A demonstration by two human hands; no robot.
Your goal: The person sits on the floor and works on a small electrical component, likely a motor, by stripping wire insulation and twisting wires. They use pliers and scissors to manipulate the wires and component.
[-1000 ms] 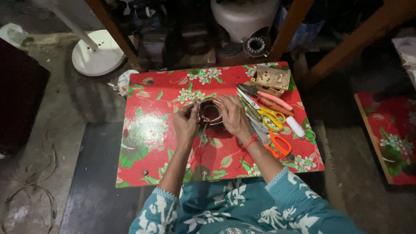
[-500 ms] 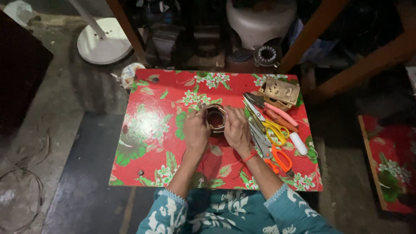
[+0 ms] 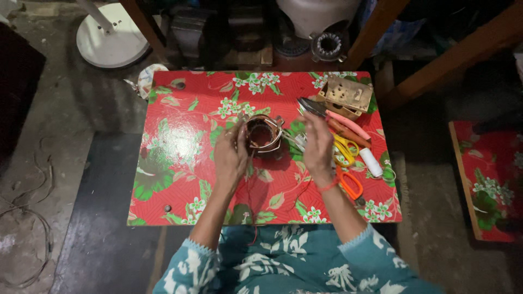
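head view: your left hand (image 3: pixel 230 155) stays clamped on the copper-wound coil ring (image 3: pixel 263 135) at frame centre. your right hand (image 3: pixel 317 142) has come off it since half a second ago, fingers loose, holding nothing i can see.

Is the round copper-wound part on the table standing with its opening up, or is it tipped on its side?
Opening up: the round copper-wound part shows its dark hollow centre to the head camera, on the red floral table.

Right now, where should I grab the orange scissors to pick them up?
Probably by the orange loop handles, coming from the table's near edge. The orange scissors lie flat with handles toward the person, just right of the right hand; the blades point away, among other tools.
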